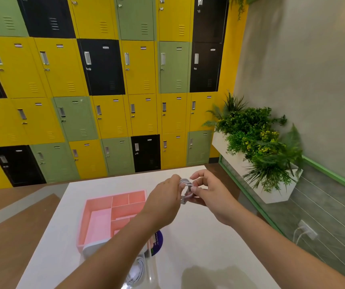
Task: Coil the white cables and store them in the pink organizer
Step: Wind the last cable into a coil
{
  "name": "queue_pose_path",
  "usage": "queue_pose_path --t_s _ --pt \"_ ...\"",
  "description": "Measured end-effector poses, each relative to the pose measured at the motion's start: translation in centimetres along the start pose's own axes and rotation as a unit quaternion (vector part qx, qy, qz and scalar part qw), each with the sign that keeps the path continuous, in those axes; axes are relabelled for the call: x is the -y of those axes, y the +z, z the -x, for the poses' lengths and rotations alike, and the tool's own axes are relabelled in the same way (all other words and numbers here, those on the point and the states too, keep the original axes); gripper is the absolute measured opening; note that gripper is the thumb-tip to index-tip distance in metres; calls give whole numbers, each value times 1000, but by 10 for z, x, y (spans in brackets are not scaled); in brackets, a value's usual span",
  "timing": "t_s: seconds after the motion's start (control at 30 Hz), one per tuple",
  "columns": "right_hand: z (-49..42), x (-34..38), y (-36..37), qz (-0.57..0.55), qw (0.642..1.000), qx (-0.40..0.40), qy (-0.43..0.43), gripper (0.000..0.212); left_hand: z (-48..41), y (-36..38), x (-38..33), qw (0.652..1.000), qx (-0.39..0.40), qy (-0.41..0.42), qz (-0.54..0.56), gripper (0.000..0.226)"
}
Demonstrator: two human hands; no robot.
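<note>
A small coil of white cable (185,189) hangs in the air above the white table (198,236), held between both hands. My left hand (165,197) grips the coil from the left, fingers curled round it. My right hand (204,189) pinches the cable's wrapped middle from the right. The pink organizer (96,217), with several compartments, lies on the table left of and below the hands; my left forearm crosses over its near right part. Another white cable (137,270) lies loosely bundled near the table's front edge, partly under my left forearm.
A white rounded object (90,248) sits at the organizer's near corner. A purple round item (157,241) shows beneath my left arm. Coloured lockers (105,101) fill the back wall. A planter (257,151) with green plants stands at the right, by a wall socket (307,228).
</note>
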State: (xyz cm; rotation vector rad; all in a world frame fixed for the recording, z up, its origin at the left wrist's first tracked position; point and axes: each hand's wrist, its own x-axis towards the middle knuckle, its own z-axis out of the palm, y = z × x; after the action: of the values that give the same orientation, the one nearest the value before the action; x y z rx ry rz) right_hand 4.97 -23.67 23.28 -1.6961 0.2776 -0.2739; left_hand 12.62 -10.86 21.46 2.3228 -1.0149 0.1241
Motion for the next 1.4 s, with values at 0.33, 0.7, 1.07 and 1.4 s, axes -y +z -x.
queue_pose_path --t_s 0.33,0.7,1.07,1.4 --pt "-6 5 -12 266 961 34 -70 15 -1 1 15 998 40 2 -58 11" --pt "-12 2 -39 172 978 51 -105 21 8 -11 2 948 118 -53 291 27" --pt "10 -3 -13 -116 993 8 -17 32 5 -2 -11 920 10 -134 367 30" --pt "14 -3 6 -180 982 -54 1 29 8 3 -16 931 -20 -105 349 34"
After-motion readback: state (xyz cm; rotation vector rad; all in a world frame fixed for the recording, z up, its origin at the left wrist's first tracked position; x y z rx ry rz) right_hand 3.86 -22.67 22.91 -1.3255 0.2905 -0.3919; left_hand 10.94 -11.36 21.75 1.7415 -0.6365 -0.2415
